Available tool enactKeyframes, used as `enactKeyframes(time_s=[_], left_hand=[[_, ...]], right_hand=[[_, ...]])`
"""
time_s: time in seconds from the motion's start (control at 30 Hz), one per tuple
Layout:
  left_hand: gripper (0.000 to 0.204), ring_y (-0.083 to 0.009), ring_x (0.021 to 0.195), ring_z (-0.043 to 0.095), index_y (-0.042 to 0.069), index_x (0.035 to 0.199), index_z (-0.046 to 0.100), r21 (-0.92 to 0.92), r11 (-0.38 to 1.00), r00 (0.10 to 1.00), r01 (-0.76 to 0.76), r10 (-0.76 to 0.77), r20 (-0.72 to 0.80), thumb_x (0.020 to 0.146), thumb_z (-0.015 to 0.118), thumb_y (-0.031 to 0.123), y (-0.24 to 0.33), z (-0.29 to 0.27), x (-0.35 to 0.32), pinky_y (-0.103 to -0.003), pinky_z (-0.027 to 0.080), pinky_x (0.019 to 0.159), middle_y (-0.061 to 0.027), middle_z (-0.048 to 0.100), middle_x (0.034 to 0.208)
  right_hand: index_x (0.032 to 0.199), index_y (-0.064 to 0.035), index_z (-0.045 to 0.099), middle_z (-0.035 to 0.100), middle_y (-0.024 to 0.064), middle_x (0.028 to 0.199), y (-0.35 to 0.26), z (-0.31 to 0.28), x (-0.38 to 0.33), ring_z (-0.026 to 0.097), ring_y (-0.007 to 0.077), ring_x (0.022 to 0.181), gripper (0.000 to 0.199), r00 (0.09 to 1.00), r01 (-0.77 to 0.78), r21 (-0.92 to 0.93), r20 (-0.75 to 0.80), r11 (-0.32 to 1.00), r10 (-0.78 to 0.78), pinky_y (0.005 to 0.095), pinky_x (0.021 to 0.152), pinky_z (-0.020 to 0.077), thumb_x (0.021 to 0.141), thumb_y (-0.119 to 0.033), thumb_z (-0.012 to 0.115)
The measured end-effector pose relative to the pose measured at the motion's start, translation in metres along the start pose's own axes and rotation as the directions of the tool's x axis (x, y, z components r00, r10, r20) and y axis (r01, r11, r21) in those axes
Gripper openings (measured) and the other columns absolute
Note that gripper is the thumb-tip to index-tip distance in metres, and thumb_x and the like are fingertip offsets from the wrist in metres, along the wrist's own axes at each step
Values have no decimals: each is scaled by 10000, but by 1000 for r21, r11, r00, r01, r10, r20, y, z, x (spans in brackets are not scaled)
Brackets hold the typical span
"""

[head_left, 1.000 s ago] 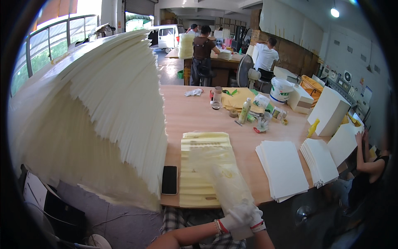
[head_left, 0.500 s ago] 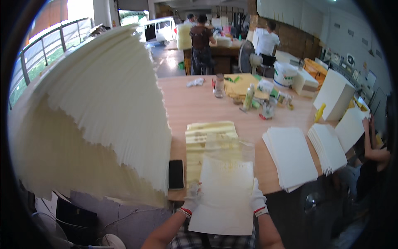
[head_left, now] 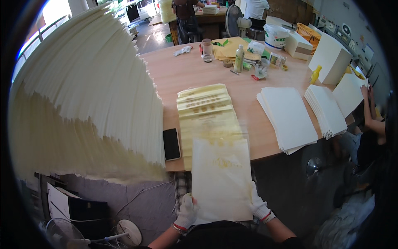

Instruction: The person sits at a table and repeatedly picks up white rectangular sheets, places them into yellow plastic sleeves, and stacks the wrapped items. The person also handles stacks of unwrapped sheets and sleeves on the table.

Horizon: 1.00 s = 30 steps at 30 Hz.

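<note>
A clear plastic bag (head_left: pixel 219 182) with a white sheet inside and yellowish print on it lies flat between my hands. My left hand (head_left: pixel 187 211), in a white knit glove with a red-edged cuff, is closed on its lower left edge, thumb on top. At the lower right edge my right hand (head_left: pixel 260 206), gloved alike, grips the bag; its fingers underneath are hidden. The bag's far end overlaps a creased pale-yellow pile (head_left: pixel 203 99) of what look like printed plastic bags at the table's front edge. A black phone (head_left: pixel 172 144) lies left of that pile.
A huge fanned stack of cream sheets (head_left: pixel 91 95) towers at the left. White sheet stacks (head_left: pixel 288 118) lie to the right, where another person's hands (head_left: pixel 365 91) hold a white sheet. Bottle (head_left: pixel 239 59), jar (head_left: pixel 207 50) and bucket (head_left: pixel 275 36) stand farther back on the table (head_left: pixel 166 79).
My view has tilted down. The bag has drawn back toward me, uncovering more of the yellow pile, and both hands still grip its edges.
</note>
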State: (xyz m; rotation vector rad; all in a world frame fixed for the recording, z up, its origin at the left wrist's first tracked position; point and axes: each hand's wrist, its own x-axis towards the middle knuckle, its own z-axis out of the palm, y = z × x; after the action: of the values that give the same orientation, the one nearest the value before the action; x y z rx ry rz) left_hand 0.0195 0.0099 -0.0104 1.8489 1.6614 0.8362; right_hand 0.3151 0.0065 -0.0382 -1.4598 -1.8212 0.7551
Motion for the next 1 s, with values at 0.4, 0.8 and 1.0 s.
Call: enactKeyframes(time_s=[0.4,0.8,1.0], left_hand=[[199,-291,788,581,28,939,553,-84,990,987,113,-102,126,755,497,-20,-2,1,-29,-335,476,715,-151,601,861],[101,-266,692,528,52,776,500,-229,885,887,-405,441,134,722,580,21,109,-33,74,-331,430,612,-115,495,742],[150,-256,613,574,105,760,502,162,484,502,-860,859,96,708,638,140,213,-148,84,-379,441,508,-66,538,773]], right_hand=[[1335,-32,380,616,223,790,-16,-9,-38,607,372,653,509,998,-65,-366,-7,928,67,481,551,469,854,-153,495],[1095,4,584,629,104,961,50,-6,21,613,203,847,256,949,-255,769,82,586,306,327,792,511,867,-108,552],[1182,48,504,581,147,1119,-118,-17,99,592,233,996,357,917,396,266,-62,879,-394,358,852,504,913,-186,498]])
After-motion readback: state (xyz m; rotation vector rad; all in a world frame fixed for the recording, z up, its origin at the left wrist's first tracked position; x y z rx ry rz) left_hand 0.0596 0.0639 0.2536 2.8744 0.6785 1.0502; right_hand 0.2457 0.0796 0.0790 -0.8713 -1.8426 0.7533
